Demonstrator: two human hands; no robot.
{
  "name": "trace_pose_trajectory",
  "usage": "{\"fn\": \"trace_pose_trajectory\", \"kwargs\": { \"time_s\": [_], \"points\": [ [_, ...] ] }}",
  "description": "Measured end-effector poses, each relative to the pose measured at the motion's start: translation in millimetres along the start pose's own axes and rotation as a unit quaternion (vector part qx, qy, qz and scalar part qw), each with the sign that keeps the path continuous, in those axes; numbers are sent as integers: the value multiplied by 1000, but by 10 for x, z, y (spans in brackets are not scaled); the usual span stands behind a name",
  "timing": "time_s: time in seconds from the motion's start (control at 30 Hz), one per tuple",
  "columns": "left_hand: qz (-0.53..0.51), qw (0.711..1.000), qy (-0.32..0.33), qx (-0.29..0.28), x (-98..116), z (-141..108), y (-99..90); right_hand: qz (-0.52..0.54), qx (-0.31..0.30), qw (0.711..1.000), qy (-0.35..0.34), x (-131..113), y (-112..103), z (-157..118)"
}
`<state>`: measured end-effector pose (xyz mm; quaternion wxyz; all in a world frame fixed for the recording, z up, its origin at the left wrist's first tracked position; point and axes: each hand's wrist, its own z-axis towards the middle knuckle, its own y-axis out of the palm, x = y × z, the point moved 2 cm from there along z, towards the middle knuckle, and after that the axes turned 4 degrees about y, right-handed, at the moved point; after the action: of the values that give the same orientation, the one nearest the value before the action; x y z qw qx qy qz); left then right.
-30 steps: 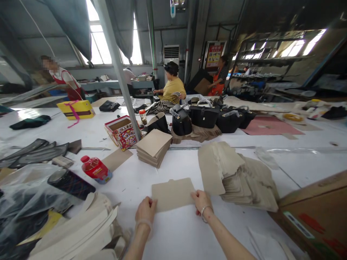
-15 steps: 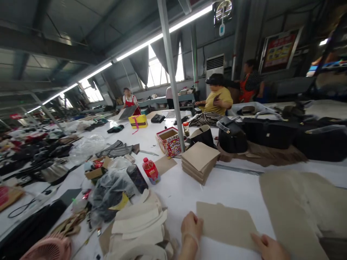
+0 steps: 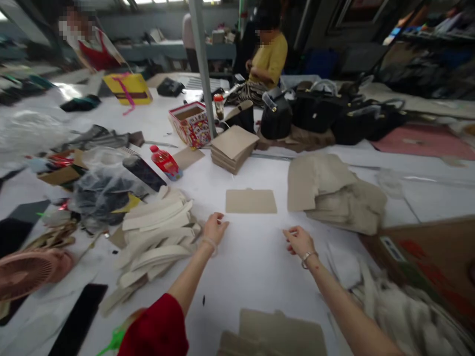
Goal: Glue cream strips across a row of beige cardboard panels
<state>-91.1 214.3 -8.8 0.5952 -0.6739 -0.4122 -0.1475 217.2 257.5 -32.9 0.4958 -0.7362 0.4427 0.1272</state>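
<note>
A beige rectangular panel [image 3: 251,201] with a small tab on its far edge lies flat on the white table. My left hand [image 3: 215,230] is just short of its near left corner, thumb and fingers apart, holding nothing. Near the opposite corner, my right hand [image 3: 300,241] hovers with loosely bent fingers and nothing in them. Neither hand touches the panel. Closer to me, more beige panels [image 3: 282,331] lie at the bottom edge of the view, partly cut off. A heap of cream curved strips [image 3: 159,232] lies left of my left hand.
Beyond the panel stands a stack of beige boards [image 3: 234,143] beside a metal post [image 3: 202,64]. A pile of beige pieces [image 3: 334,193] is to the right, near a cardboard box [image 3: 430,257]. A red bottle [image 3: 166,162] and pink fan [image 3: 33,272] are left. Co-workers are across the table.
Both hands have let go of the beige panel, which now lies flat on the table, and have drawn apart from it. The view has tilted down.
</note>
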Motion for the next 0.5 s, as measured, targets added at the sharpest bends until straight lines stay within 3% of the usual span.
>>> {"fn": "trace_pose_trajectory", "kwargs": {
  "time_s": [0.17,0.3,0.4,0.5],
  "points": [
    [-12,997,13,-73,-388,-1227,47,-109,-13,993,-31,1042,-379,-1040],
    [-21,993,-36,-115,-636,-2084,198,-173,29,979,-107,1445,-449,-1850],
    [-12,989,-46,-144,-684,-2385,355,-175,30,976,-123,1586,-365,-2177],
    [25,985,-33,-165,-589,-2439,497,-187,61,979,-55,1756,-299,-2278]
  ]
}}
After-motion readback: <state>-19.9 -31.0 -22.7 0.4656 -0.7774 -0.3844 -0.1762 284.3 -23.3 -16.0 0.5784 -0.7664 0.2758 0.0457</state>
